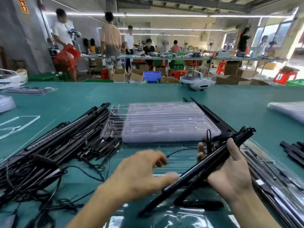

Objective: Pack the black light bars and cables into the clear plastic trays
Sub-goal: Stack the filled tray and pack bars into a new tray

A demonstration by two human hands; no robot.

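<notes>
Head view: at 4 o'clock our right grip is wrapped round a few black light bars. They tilt over the near clear tray on the counter. Our left grip, at 6 o'clock, is spread wide and holds nothing. We think the loose cable could snag and pull a bar crooked.

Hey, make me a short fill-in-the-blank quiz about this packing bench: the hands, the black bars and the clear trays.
1. The hand gripping the raised light bars is the person's ____ one.
2. The tangled pile of bars and cables lies to the ____ of the stack of clear trays.
3. The headset at the far edge of the table is ____ in colour.

Missing words: right; left; white.
</notes>
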